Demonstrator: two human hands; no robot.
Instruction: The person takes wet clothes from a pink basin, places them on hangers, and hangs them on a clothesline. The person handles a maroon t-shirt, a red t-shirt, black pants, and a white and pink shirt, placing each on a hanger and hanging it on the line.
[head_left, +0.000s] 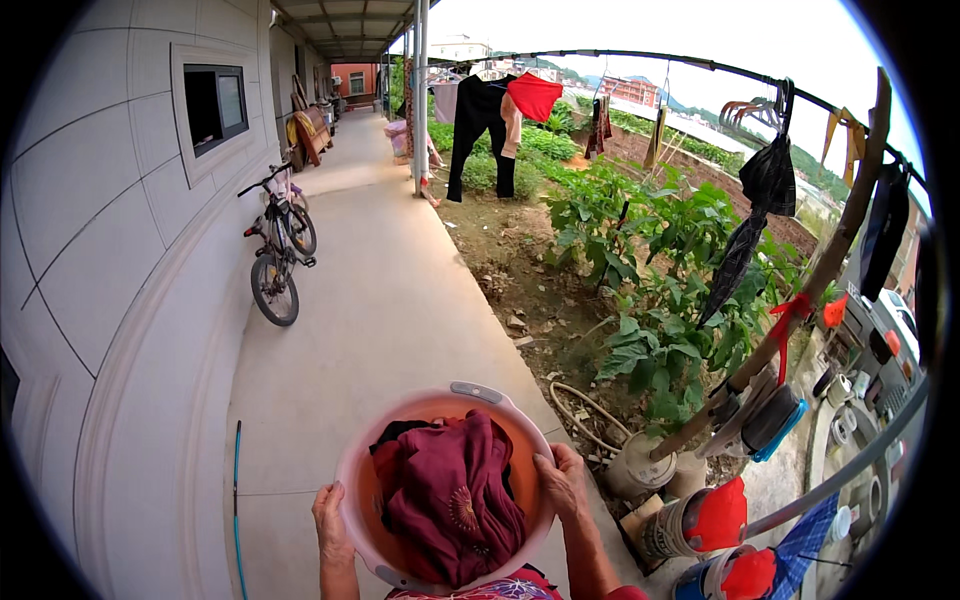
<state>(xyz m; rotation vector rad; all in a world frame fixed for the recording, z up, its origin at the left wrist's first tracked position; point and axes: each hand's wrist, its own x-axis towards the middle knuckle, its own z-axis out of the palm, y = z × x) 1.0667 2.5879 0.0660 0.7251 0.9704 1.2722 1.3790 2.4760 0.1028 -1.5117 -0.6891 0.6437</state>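
Note:
A pink plastic basin [352, 470] is held in front of my body, above the concrete walkway. Inside it lies a heap of crumpled clothes [455, 505], mostly a dark maroon garment with a pale printed motif, with some black cloth at the back left. My left hand [332, 522] grips the basin's left rim, its fingers curled along the outer wall. On the opposite side my right hand [563, 482] is closed on the rim, thumb toward the top edge. The undersides of both grips are hidden by the basin.
A bicycle [277, 245] leans near the left wall [140, 290]. Clothes, including black trousers [483, 125], hang from a line [640, 58] over the garden plants [650, 260]. Buckets [665, 530] and a wooden post [830, 265] stand at the right. A thin blue-green pole [238, 510] lies along the walkway.

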